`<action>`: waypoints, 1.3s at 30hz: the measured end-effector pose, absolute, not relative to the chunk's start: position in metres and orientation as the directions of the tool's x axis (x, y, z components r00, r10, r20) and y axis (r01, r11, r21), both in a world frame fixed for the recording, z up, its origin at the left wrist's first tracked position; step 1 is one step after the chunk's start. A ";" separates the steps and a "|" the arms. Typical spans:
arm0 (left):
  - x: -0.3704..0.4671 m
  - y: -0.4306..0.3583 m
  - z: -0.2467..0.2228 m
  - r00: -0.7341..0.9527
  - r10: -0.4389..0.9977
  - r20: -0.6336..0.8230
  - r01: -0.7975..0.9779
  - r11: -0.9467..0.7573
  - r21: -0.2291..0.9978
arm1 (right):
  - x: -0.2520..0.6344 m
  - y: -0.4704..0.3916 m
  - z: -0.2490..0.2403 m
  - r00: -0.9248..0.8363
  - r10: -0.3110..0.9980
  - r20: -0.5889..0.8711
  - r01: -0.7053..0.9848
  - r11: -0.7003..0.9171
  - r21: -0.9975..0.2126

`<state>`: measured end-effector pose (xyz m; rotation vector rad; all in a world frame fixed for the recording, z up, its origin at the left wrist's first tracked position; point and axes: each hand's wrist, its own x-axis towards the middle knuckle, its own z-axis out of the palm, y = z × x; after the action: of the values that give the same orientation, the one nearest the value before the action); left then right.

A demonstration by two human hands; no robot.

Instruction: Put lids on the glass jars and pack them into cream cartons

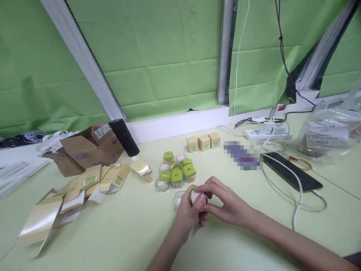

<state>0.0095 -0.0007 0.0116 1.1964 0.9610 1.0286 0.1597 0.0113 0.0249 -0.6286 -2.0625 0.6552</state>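
Both hands meet above the front middle of the table, around a small round piece with a pale face and a dark green-yellow rim. My left hand is closed around it from below, the thumb across its face. From the right, my right hand pinches its edge; some fingertips are hidden. Just left of the left hand stands a clear cup, partly covered by that hand. Behind the hands, several small clear jars with green lids stand close together, some with pale pink-white contents.
Three small tan boxes stand in a row behind the jars. Opened, flattened cartons pile up at left, near a brown cardboard box and black cylinder. A phone, cables, power strip and plastic bag lie right.
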 end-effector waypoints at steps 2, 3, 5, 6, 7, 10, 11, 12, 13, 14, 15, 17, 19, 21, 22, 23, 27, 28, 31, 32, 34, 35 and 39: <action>0.009 0.000 0.014 0.241 0.970 -0.037 -0.160 0.077 0.984 | 0.160 0.010 0.028 -0.487 0.661 0.571 0.186 0.717 -0.672; 0.008 0.000 0.015 0.242 0.970 -0.035 -0.189 0.083 0.978 | 0.160 0.010 0.030 -0.483 0.668 0.566 0.183 0.709 -0.681; 0.007 0.000 0.017 0.259 0.965 -0.040 -0.246 0.106 0.964 | 0.160 0.010 0.034 -0.481 0.668 0.568 0.174 0.707 -0.685; 0.007 0.000 0.018 0.271 0.961 -0.050 -0.276 0.127 0.953 | 0.161 0.010 0.035 -0.482 0.661 0.576 0.170 0.715 -0.678; 0.006 0.000 0.019 0.279 0.958 -0.065 -0.308 0.153 0.939 | 0.161 0.011 0.036 -0.487 0.647 0.586 0.164 0.727 -0.667; 0.004 -0.001 0.020 0.311 0.940 -0.140 -0.365 0.254 0.896 | 0.162 0.013 0.036 -0.504 0.618 0.604 0.163 0.754 -0.636; 0.004 -0.001 0.020 0.323 0.932 -0.164 -0.357 0.280 0.891 | 0.163 0.013 0.035 -0.504 0.613 0.609 0.170 0.761 -0.626; 0.004 -0.001 0.021 0.332 0.926 -0.182 -0.336 0.297 0.894 | 0.163 0.014 0.035 -0.500 0.611 0.614 0.181 0.767 -0.616; 0.004 -0.002 0.023 0.332 0.923 -0.195 -0.309 0.301 0.902 | 0.163 0.014 0.034 -0.492 0.610 0.622 0.195 0.773 -0.604; 0.004 -0.002 0.024 0.327 0.924 -0.200 -0.282 0.297 0.912 | 0.163 0.014 0.034 -0.480 0.609 0.631 0.211 0.778 -0.591; 0.004 -0.002 0.026 0.316 0.928 -0.198 -0.263 0.286 0.921 | 0.163 0.014 0.033 -0.471 0.605 0.642 0.225 0.786 -0.576; 0.005 -0.003 0.027 0.295 0.937 -0.186 -0.237 0.261 0.936 | 0.162 0.014 0.032 -0.455 0.596 0.661 0.255 0.799 -0.545; 0.006 -0.003 0.026 0.283 0.945 -0.164 -0.212 0.228 0.950 | 0.161 0.012 0.031 -0.432 0.582 0.689 0.294 0.813 -0.503; 0.008 -0.004 0.022 0.278 0.951 -0.137 -0.190 0.194 0.962 | 0.160 0.011 0.029 -0.411 0.565 0.715 0.341 0.823 -0.455; 0.009 -0.004 0.020 0.279 0.952 -0.127 -0.187 0.184 0.965 | 0.159 0.011 0.028 -0.401 0.560 0.725 0.367 0.824 -0.432; 0.010 -0.004 0.017 0.281 0.953 -0.117 -0.194 0.176 0.965 | 0.158 0.010 0.027 -0.394 0.553 0.735 0.392 0.824 -0.409; 0.014 -0.004 0.012 0.290 0.952 -0.101 -0.254 0.178 0.951 | 0.155 0.011 0.025 -0.388 0.515 0.764 0.464 0.826 -0.321; 0.014 -0.005 0.013 0.292 0.951 -0.102 -0.263 0.183 0.947 | 0.155 0.011 0.025 -0.389 0.510 0.767 0.469 0.827 -0.311; 0.013 -0.006 0.016 0.290 0.950 -0.120 -0.284 0.205 0.937 | 0.156 0.012 0.027 -0.384 0.534 0.753 0.428 0.826 -0.368; 0.013 -0.006 0.018 0.292 0.948 -0.129 -0.290 0.216 0.932 | 0.158 0.012 0.028 -0.386 0.554 0.737 0.394 0.822 -0.412; 0.011 -0.006 0.020 0.288 0.946 -0.149 -0.295 0.236 0.926 | 0.160 0.012 0.031 -0.405 0.600 0.690 0.319 0.800 -0.509; 0.011 -0.006 0.021 0.281 0.946 -0.159 -0.295 0.243 0.924 | 0.161 0.013 0.033 -0.415 0.620 0.665 0.290 0.784 -0.549; 0.010 -0.006 0.022 0.229 0.956 -0.184 -0.302 0.250 0.920 | 0.162 0.015 0.035 -0.458 0.617 0.640 0.232 0.778 -0.584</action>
<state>0.0104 -0.0062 0.0223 0.8951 0.9232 1.0473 0.1623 0.0148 0.0352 -0.6338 -2.0419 0.5240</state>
